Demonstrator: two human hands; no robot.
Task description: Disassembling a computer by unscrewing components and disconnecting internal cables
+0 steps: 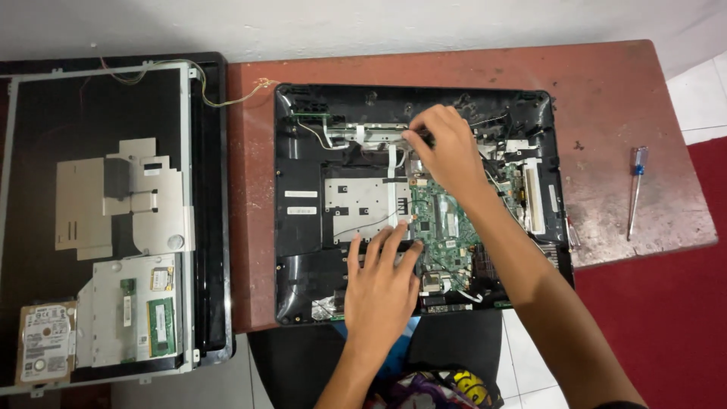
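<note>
An opened black computer chassis (pixel 299 227) lies on a reddish-brown table (pixel 606 98), with a green circuit board (pixel 439 220) and a silver metal plate (pixel 356 201) showing inside. My left hand (pixel 381 284) rests flat, fingers spread, on the chassis near the board's lower left edge. My right hand (pixel 447 151) reaches over the board to the top middle of the chassis. Its fingertips pinch at a small part by a metal bracket (pixel 371 135). What they hold is too small to tell.
A detached screen panel (pixel 113 220) with metal shields lies at the left, carrying a hard drive (pixel 47 342) and a green memory stick (pixel 160 327). A blue-handled screwdriver (pixel 636 189) lies at the table's right edge. White tiles and red carpet show beyond.
</note>
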